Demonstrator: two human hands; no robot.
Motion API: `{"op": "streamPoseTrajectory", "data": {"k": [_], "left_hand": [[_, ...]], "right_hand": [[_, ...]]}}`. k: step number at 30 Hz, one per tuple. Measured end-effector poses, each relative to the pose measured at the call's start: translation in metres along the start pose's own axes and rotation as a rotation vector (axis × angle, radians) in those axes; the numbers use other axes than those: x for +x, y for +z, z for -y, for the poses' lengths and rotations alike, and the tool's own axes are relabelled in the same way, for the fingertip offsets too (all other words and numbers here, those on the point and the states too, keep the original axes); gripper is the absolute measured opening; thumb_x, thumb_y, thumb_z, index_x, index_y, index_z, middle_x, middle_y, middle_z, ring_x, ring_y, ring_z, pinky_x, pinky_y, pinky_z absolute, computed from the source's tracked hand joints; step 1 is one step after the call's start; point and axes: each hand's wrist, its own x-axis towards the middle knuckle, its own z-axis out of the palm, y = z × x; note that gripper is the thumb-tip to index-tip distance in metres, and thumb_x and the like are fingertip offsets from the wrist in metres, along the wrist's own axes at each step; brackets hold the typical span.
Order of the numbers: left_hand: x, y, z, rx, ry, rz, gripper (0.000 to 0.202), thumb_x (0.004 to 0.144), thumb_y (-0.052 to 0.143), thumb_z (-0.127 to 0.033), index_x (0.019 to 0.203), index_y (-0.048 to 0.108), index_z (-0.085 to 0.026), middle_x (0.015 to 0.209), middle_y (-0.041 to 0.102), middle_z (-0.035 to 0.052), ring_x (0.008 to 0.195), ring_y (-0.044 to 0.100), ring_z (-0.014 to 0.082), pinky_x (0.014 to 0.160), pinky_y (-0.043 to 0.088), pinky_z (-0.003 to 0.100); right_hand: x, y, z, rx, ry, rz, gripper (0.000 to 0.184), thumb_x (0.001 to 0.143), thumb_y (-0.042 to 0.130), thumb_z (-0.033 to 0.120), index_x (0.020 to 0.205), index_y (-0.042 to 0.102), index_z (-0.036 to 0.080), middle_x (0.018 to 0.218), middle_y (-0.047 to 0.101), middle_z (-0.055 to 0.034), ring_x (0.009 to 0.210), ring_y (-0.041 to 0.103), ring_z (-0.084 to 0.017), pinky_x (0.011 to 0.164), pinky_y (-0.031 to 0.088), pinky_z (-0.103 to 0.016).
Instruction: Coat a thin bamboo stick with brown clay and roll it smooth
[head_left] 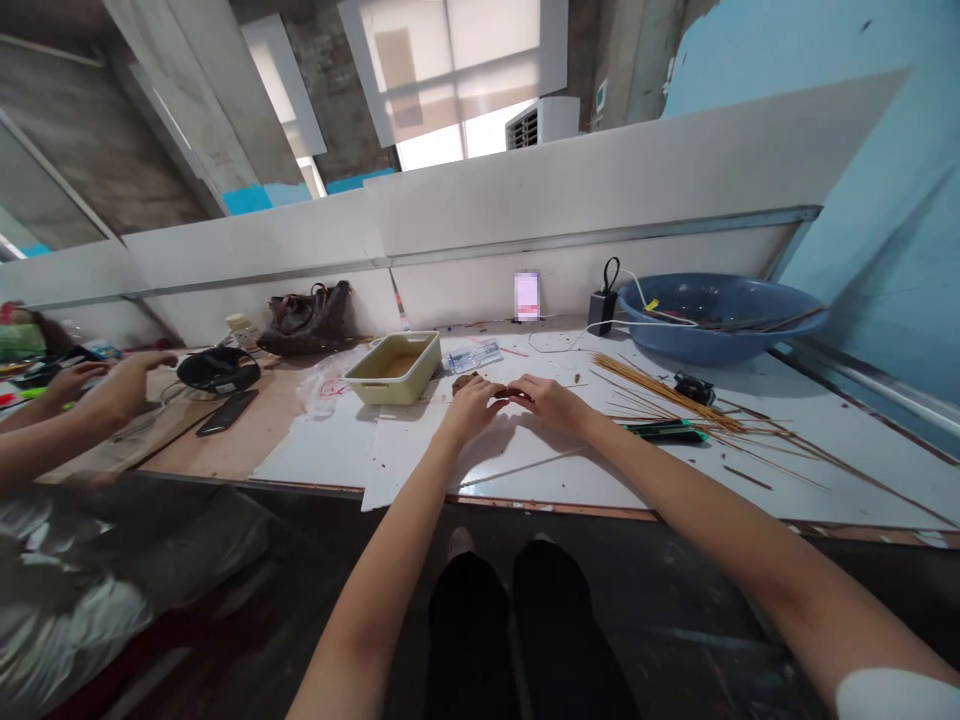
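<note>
My left hand and my right hand meet over the white sheet on the workbench. Their fingertips are pinched together on a small dark brown piece between them. A second brown lump lies just behind my left hand. A bundle of thin bamboo sticks lies to the right of my right hand. A green and black tool rests beside my right forearm.
A yellow tray stands behind my left hand. A blue basin with sticks sits at the back right, by a charger and a phone. Another person's hands work at the left, near a black phone and a bag.
</note>
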Motion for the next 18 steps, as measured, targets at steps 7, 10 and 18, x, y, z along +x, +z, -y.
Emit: {"op": "streamPoseTrajectory", "data": {"k": [7,10,18], "left_hand": [[0.002,-0.001,0.002,-0.074,0.0,-0.022,0.015,0.109,0.07,-0.027,0.11,0.085,-0.023,0.102,0.084,0.0085,0.105,0.071,0.0267,0.096,0.056,0.041],[0.001,-0.003,0.002,-0.098,-0.006,-0.002,0.017,0.109,0.069,-0.03,0.109,0.086,-0.025,0.103,0.085,0.008,0.106,0.072,0.0265,0.097,0.055,0.04],[0.0,-0.001,0.002,-0.038,0.0,0.007,0.02,0.108,0.07,-0.029,0.123,0.083,-0.024,0.108,0.084,0.0093,0.109,0.071,0.028,0.098,0.056,0.042]], "right_hand": [[0.001,0.005,-0.007,-0.006,-0.021,0.036,0.025,0.113,0.055,0.029,0.122,0.078,0.023,0.112,0.077,-0.014,0.102,0.075,-0.034,0.095,0.063,-0.053],[0.001,0.007,-0.01,-0.011,-0.021,0.052,0.026,0.112,0.054,0.028,0.121,0.078,0.023,0.112,0.077,-0.0142,0.101,0.075,-0.034,0.094,0.064,-0.054],[-0.001,0.004,-0.009,-0.013,-0.005,0.066,0.025,0.112,0.058,0.03,0.129,0.075,0.023,0.117,0.077,-0.0136,0.103,0.076,-0.032,0.096,0.064,-0.05]]}}
